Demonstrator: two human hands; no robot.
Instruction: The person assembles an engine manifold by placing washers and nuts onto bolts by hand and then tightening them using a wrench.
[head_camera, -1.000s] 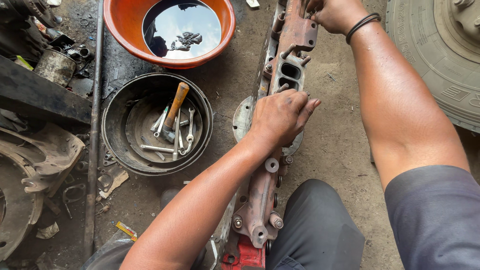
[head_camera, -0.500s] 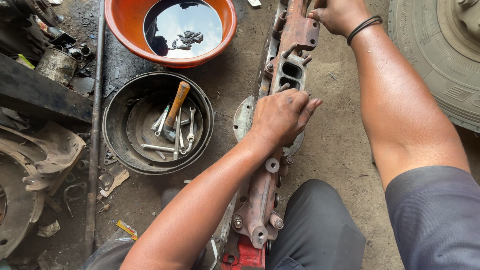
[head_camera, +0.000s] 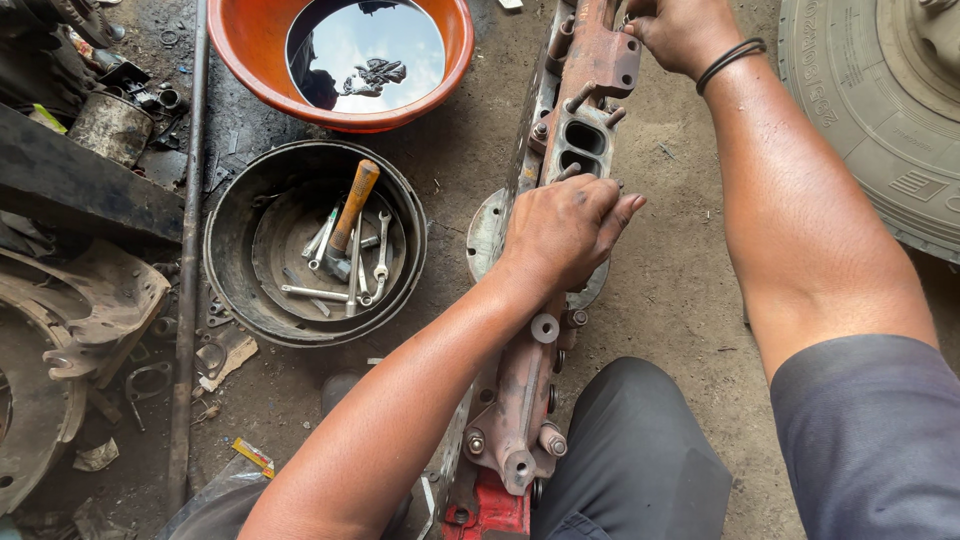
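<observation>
Left hand (head_camera: 565, 230): clamped over the middle of the long rusty cast-iron manifold (head_camera: 545, 300) lying at six-to-twelve on the dirt floor.
Right hand (head_camera: 680, 30): gripping its twelve-o'clock end.
Risk: protruding studs (head_camera: 582, 97) could gouge fingers if the greasy casting slips, judging by the grip.

Soft, even daylight, sharp focus; bright sky glare on the liquid in the basin (head_camera: 240, 45); weak shadows only.

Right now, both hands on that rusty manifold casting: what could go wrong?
1. The left hand grips the rusty manifold beside protruding studs; a slip could cut the fingers.
2. The long casting lies partly over the person's knee; if it tips, it may land on the leg.
3. The right hand holds only the far end, so control looks limited.
</observation>
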